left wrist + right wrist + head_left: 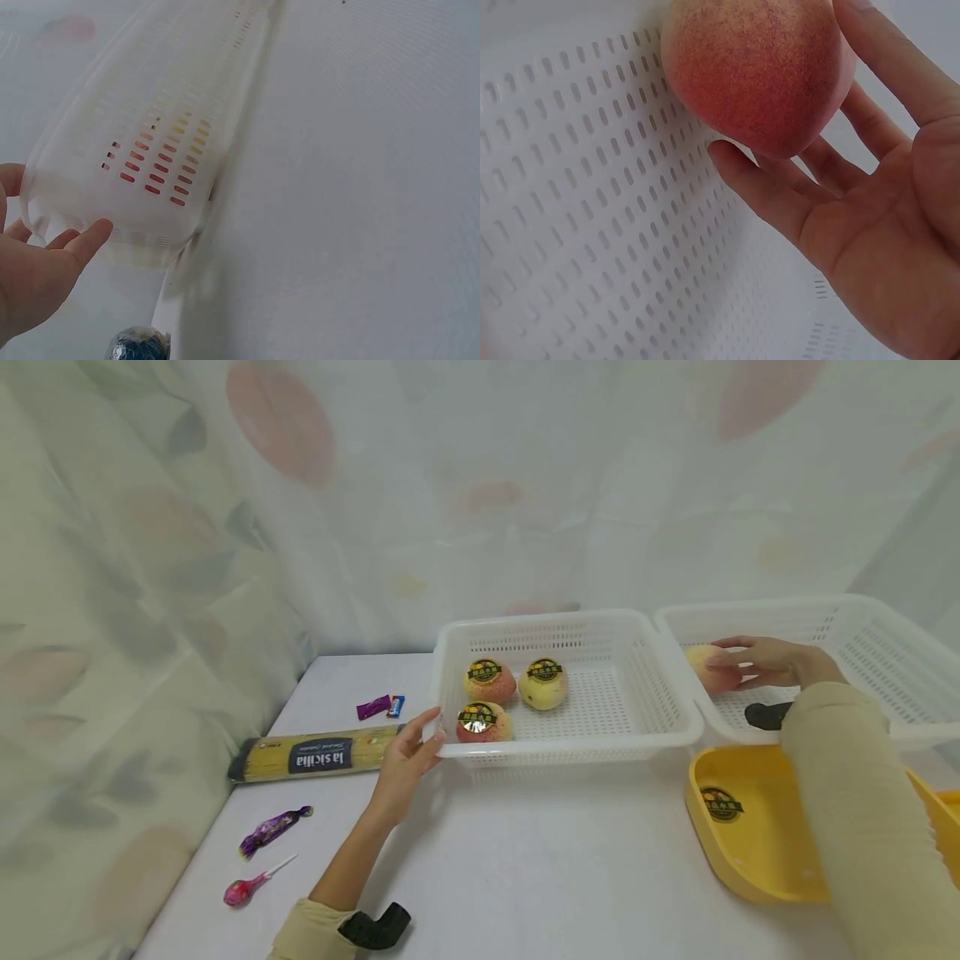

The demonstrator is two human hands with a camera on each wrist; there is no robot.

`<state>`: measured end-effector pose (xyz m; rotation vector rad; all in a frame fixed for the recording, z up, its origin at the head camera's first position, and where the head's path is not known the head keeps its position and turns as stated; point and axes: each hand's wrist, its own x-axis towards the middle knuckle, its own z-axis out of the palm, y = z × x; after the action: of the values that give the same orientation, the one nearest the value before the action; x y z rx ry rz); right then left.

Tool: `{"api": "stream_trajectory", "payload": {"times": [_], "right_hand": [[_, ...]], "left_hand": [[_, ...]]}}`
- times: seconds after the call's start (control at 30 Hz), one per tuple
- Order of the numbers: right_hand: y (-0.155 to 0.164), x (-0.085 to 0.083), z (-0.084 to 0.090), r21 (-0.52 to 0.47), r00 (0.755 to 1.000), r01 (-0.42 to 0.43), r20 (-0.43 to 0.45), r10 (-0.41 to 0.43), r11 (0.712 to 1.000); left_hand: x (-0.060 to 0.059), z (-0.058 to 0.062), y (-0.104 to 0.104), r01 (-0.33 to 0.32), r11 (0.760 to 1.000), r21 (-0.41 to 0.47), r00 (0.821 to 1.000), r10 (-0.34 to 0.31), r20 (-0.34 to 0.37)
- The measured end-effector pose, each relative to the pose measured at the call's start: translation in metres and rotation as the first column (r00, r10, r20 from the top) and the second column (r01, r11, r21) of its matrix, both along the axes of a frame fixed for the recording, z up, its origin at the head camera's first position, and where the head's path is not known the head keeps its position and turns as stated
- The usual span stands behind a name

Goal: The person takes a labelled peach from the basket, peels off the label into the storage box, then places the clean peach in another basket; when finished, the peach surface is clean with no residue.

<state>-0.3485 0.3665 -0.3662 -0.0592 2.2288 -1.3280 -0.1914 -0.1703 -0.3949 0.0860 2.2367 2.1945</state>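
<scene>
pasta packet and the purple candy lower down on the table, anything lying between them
Nothing: in the head view the table is bare between the pasta packet and the purple candy.

Right hand [772, 662] on peach [711, 669] in basket [862, 635]
</scene>
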Motion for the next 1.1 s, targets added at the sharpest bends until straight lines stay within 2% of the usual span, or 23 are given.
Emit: {"api": "stream_trajectory", "payload": {"times": [0.17,0.3,0.53,0.63,0.77,0.87,1.0,1.1], "right_hand": [[0.006,0.002,0.005,-0.021,1.0,-0.003,-0.002,0.003,1.0],[0.012,0.003,0.016,-0.033,0.999,-0.026,-0.034,0.025,0.999],[0.009,0.001,0.052,-0.009,0.985,-0.072,-0.156,0.07,0.997],[-0.002,0.001,0.071,-0.063,0.975,-0.087,-0.21,0.072,0.994],[-0.025,-0.001,0.092,-0.191,0.957,-0.147,-0.277,0.09,0.971],[-0.047,-0.003,0.102,-0.261,0.935,-0.231,-0.326,0.14,0.937],[-0.079,-0.005,0.103,-0.317,0.91,-0.337,-0.352,0.22,0.886],[-0.105,-0.006,0.098,-0.278,0.899,-0.371,-0.348,0.267,0.886]], "left_hand": [[-0.001,-0.001,0.0,-0.003,1.0,-0.001,1.0,0.003,0.006],[-0.001,0.0,0.001,0.001,1.0,0.001,1.0,-0.001,0.004],[-0.001,0.004,0.002,-0.001,1.0,0.0,1.0,0.001,-0.003],[-0.001,0.005,0.002,-0.004,1.0,-0.009,1.0,0.004,-0.004],[-0.003,0.003,0.003,-0.004,1.0,-0.002,1.0,0.004,-0.005],[-0.005,0.002,0.003,-0.007,1.0,-0.009,1.0,0.006,-0.003],[-0.008,0.0,0.005,-0.013,1.0,-0.019,1.0,0.013,0.0],[-0.009,0.0,0.008,-0.013,1.0,-0.013,1.0,0.013,-0.004]]}}
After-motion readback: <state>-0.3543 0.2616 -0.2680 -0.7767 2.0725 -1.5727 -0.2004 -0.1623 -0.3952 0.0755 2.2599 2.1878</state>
